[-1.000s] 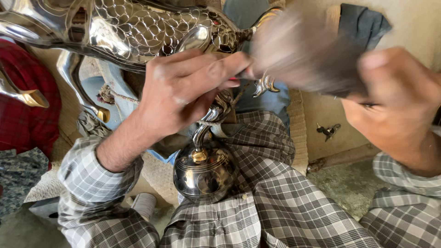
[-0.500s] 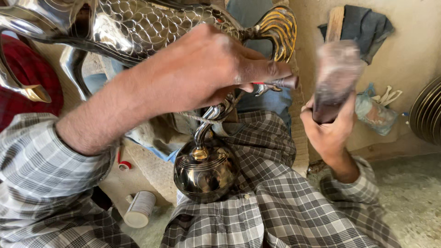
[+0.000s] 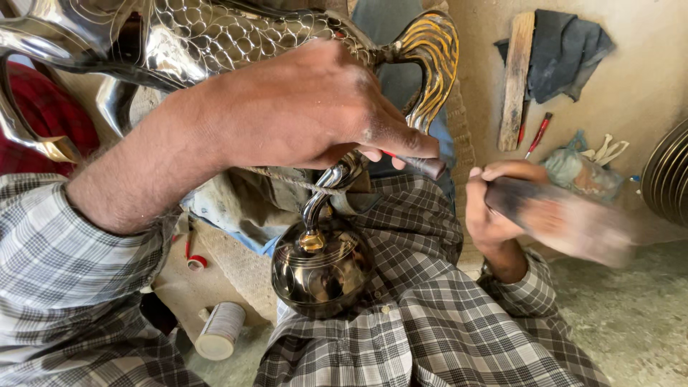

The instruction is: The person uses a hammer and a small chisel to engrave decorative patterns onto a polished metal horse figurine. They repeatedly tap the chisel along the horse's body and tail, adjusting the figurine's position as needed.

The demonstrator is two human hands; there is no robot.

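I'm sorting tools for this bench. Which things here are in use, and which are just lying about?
In use: left hand holding a punch; right hand gripping a blurred mallet; metal fish figure.

Lying about: white spool, wooden board, dark cloth.

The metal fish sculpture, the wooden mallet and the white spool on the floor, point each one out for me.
metal fish sculpture (image 3: 215,32), head view, on its scaled body.
wooden mallet (image 3: 566,218), head view, on its blurred head.
white spool (image 3: 218,330), head view, on its side.
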